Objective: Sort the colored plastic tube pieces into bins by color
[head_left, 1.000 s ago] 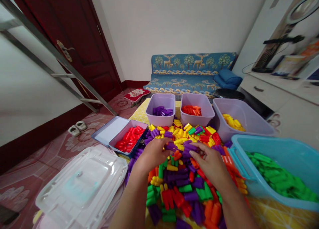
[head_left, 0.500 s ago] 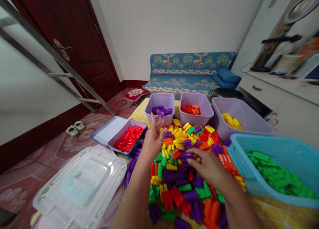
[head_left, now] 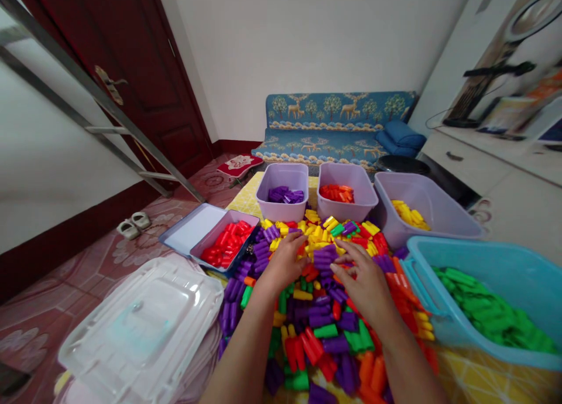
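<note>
A heap of small plastic toy pieces (head_left: 302, 295) in purple, yellow, red, orange and green covers the table before me. My left hand (head_left: 286, 262) hovers low over the heap with loosely bent fingers pointing right; nothing shows in it. Opposite it, my right hand (head_left: 359, 278) has its thumb and fingers apart. Between the two hands lies a cluster of purple pieces (head_left: 325, 256), close to the right fingertips; whether they touch it I cannot tell. Behind the heap stands a lilac bin (head_left: 281, 211) with purple pieces inside.
Another lilac bin (head_left: 346, 211) holds orange-red pieces, and a third bin (head_left: 434, 208) yellow ones. A blue tub (head_left: 483, 254) with green pieces stands at right. Left are an open case (head_left: 197, 253) of red pieces and a clear lid (head_left: 144, 316). A patterned sofa (head_left: 333, 140) is beyond.
My left hand has come back from the purple bin to the heap; the purple piece at its fingers is gone from them. My right hand has shifted slightly forward, its fingers wider apart.
</note>
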A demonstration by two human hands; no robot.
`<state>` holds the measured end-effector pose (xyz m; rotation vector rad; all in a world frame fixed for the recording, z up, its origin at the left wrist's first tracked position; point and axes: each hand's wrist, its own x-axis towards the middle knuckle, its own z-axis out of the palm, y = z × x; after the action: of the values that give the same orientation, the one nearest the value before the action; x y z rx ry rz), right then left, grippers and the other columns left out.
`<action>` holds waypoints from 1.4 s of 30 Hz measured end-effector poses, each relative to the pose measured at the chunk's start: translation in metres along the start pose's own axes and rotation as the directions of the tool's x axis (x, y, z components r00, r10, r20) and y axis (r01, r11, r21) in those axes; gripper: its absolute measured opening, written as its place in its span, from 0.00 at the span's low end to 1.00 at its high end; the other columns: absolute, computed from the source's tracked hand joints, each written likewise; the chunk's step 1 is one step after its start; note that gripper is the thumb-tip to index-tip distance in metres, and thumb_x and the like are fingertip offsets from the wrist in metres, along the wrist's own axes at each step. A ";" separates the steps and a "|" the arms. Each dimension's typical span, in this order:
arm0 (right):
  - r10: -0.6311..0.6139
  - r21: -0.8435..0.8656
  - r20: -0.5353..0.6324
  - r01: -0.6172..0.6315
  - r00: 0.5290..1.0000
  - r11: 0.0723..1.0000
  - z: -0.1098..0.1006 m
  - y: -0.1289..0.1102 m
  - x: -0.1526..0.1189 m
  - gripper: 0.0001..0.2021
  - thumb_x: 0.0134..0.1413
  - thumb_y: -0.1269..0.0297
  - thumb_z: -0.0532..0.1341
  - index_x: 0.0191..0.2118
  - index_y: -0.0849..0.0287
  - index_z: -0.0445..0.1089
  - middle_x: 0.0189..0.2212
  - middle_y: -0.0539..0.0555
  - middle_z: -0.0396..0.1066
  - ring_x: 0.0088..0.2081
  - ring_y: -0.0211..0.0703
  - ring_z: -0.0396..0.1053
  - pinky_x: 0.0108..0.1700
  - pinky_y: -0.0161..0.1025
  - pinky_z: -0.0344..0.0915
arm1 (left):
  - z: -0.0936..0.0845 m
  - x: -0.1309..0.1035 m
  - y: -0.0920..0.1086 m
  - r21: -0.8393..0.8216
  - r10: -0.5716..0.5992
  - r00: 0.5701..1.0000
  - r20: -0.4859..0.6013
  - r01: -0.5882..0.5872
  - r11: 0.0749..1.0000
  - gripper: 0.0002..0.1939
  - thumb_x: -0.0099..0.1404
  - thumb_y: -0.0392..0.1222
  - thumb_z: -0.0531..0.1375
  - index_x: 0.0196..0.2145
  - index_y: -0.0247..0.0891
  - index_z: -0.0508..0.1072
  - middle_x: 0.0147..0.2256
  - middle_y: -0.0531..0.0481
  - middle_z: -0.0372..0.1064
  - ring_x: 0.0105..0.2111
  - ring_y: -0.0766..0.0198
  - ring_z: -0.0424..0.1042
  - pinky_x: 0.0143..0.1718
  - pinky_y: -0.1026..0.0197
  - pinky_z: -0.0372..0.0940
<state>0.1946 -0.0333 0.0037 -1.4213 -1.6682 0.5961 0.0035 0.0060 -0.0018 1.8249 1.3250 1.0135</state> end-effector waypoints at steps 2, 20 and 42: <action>-0.062 -0.101 -0.086 0.053 0.994 0.993 -0.001 0.006 0.002 0.22 0.53 0.62 0.58 0.55 0.57 0.66 0.53 0.60 0.66 0.48 0.49 0.69 0.47 0.48 0.69 | 0.004 -0.001 -0.001 0.064 0.019 1.000 0.022 -0.020 0.998 0.25 0.51 0.34 0.66 0.49 0.40 0.74 0.58 0.39 0.62 0.58 0.47 0.61 0.61 0.45 0.53; -0.088 0.031 0.223 0.083 0.971 0.996 0.011 0.004 -0.004 0.25 0.49 0.70 0.58 0.56 0.55 0.65 0.56 0.57 0.66 0.58 0.47 0.64 0.60 0.50 0.60 | 0.022 -0.002 0.003 0.141 0.168 0.971 0.170 -0.193 0.971 0.25 0.53 0.25 0.56 0.48 0.37 0.73 0.46 0.43 0.72 0.48 0.55 0.70 0.51 0.55 0.64; -0.039 0.025 0.127 0.037 0.991 0.999 0.011 -0.004 -0.005 0.24 0.53 0.65 0.59 0.58 0.56 0.64 0.56 0.58 0.68 0.56 0.50 0.66 0.59 0.51 0.60 | 0.011 -0.007 0.022 -0.190 0.046 0.926 0.375 0.028 0.981 0.18 0.66 0.53 0.53 0.29 0.35 0.66 0.22 0.57 0.60 0.22 0.70 0.60 0.24 0.68 0.53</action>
<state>0.1830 -0.0372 -0.0001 -1.3569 -1.7787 0.6938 0.0216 -0.0071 0.0099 1.7685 0.9521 0.7163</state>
